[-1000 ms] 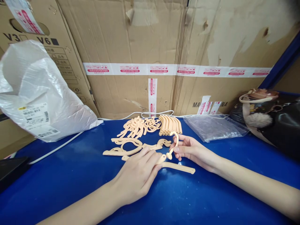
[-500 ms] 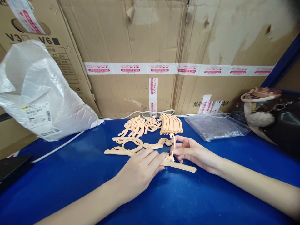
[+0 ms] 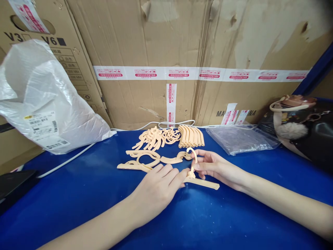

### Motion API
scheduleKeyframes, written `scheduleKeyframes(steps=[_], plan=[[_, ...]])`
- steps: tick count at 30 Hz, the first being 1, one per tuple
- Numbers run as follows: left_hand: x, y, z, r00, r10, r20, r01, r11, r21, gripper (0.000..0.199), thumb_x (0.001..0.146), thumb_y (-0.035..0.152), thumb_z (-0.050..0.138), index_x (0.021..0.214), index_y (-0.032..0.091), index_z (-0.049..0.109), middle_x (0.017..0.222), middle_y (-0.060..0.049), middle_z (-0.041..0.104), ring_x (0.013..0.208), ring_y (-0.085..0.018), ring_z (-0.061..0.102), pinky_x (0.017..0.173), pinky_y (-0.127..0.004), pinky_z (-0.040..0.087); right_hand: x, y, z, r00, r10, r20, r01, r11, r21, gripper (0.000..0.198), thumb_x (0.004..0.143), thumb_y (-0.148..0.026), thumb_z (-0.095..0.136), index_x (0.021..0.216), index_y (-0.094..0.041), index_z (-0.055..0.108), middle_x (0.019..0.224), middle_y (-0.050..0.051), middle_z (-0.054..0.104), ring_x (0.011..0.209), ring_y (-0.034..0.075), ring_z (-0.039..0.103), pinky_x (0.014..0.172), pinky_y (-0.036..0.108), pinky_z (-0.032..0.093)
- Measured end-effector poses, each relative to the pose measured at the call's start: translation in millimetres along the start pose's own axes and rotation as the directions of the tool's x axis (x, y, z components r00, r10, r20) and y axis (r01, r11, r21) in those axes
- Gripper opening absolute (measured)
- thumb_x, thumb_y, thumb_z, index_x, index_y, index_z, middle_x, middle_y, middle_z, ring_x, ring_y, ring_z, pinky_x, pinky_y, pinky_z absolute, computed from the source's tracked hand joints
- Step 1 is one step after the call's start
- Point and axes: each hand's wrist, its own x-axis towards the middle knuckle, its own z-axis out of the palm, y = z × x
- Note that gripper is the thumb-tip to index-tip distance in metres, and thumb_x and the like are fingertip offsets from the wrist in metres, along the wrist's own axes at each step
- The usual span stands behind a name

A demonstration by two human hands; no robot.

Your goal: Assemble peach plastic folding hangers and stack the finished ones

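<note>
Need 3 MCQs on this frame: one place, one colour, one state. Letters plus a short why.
1. Where does the white plastic bag sit?
A. far left, against the cartons
B. far right, by the handbag
C. under the hands

2. What colour is the table top?
A. grey
B. blue
C. green

3. How does the right hand stand to the hook?
A. apart from it
B. flat on top of it
C. pinching it

Answers: 1 A, the bag leans at the left edge by the cardboard. 2 B, the bare surface is blue all round. 3 C, the right hand's fingers close on the hook above the hanger bar, which the left hand presses down.
</note>
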Motion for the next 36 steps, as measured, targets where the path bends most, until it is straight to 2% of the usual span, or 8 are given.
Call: scheduleKeyframes(steps=[5, 10, 13, 17, 22, 32, 36], plan=[[0.1, -0.7, 1.1, 0.997, -0.079, 0.024, 0.08, 0.994, -0.071, 0.028, 0.098, 0.022, 0.036, 0.114, 0.008, 0.055, 0.08, -0.005, 0.063, 0.073, -0.019, 0.058, 0.065, -0.033, 0.046, 2.4, -0.2, -4.3, 0.994, -0.091, -0.054, 0.083, 0.989, -0.126, 0.056, 0.072, -0.021, 0.075, 0.121, -0.022, 0.048, 0.073, -0.003, 0.061, 0.056, 0.007, 0.049, 0.054, 0.02, 0.039], [-0.9, -0.3, 2.5, 0.991, -0.118, 0.069, 0.124, 0.987, -0.099, 0.027, 0.098, 0.023, 0.036, 0.11, 0.01, 0.057, 0.078, -0.005, 0.062, 0.072, -0.021, 0.059, 0.063, -0.035, 0.047, 2.2, -0.3, -3.5, 0.992, -0.107, -0.072, 0.09, 0.974, -0.206, 0.068, 0.075, -0.023, 0.072, 0.136, -0.023, 0.043, 0.075, -0.003, 0.06, 0.059, 0.009, 0.048, 0.056, 0.023, 0.04], [-0.6, 0.1, 2.8, 0.988, -0.137, 0.077, 0.145, 0.982, -0.118, 0.03, 0.098, 0.024, 0.034, 0.116, 0.01, 0.054, 0.083, -0.007, 0.065, 0.077, -0.022, 0.06, 0.067, -0.036, 0.049, 1.6, 0.6, -2.3, 0.991, -0.1, -0.087, 0.081, 0.976, -0.203, 0.069, 0.075, -0.024, 0.072, 0.137, -0.022, 0.042, 0.074, -0.003, 0.058, 0.06, 0.009, 0.047, 0.057, 0.024, 0.04], [0.4, -0.4, 1.4, 0.975, -0.199, 0.098, 0.216, 0.955, -0.205, 0.036, 0.099, 0.026, 0.032, 0.13, 0.01, 0.042, 0.098, -0.01, 0.067, 0.088, -0.022, 0.061, 0.076, -0.038, 0.05, 1.6, 1.3, -1.7, 0.993, -0.088, -0.078, 0.072, 0.979, -0.189, 0.069, 0.075, -0.024, 0.071, 0.138, -0.023, 0.042, 0.074, -0.003, 0.057, 0.061, 0.008, 0.045, 0.057, 0.023, 0.039], [1.2, -1.1, -0.2, 0.971, -0.202, 0.125, 0.229, 0.934, -0.273, 0.033, 0.099, 0.023, 0.031, 0.126, 0.012, 0.046, 0.095, -0.009, 0.067, 0.087, -0.022, 0.06, 0.072, -0.037, 0.05, 1.9, 0.0, -0.9, 0.992, -0.099, -0.074, 0.083, 0.979, -0.186, 0.067, 0.076, -0.023, 0.07, 0.137, -0.024, 0.043, 0.075, -0.003, 0.057, 0.06, 0.008, 0.044, 0.054, 0.021, 0.037], [2.0, -2.7, -0.6, 0.98, -0.192, 0.051, 0.198, 0.922, -0.332, 0.03, 0.099, 0.024, 0.032, 0.123, 0.014, 0.049, 0.089, -0.007, 0.066, 0.082, -0.019, 0.059, 0.07, -0.034, 0.05, 2.7, 1.8, -4.1, 0.997, -0.074, -0.003, 0.072, 0.985, -0.156, 0.062, 0.077, -0.025, 0.07, 0.134, -0.024, 0.045, 0.077, -0.002, 0.059, 0.063, 0.009, 0.047, 0.054, 0.021, 0.037], [2.2, -3.6, -1.0, 0.98, -0.188, 0.062, 0.198, 0.921, -0.335, 0.03, 0.099, 0.022, 0.035, 0.124, 0.014, 0.049, 0.089, -0.007, 0.067, 0.082, -0.019, 0.058, 0.071, -0.034, 0.048, 3.1, -0.2, -2.8, 0.996, -0.088, -0.033, 0.08, 0.977, -0.199, 0.064, 0.076, -0.024, 0.071, 0.134, -0.021, 0.045, 0.074, -0.003, 0.058, 0.06, 0.008, 0.045, 0.052, 0.021, 0.037]])
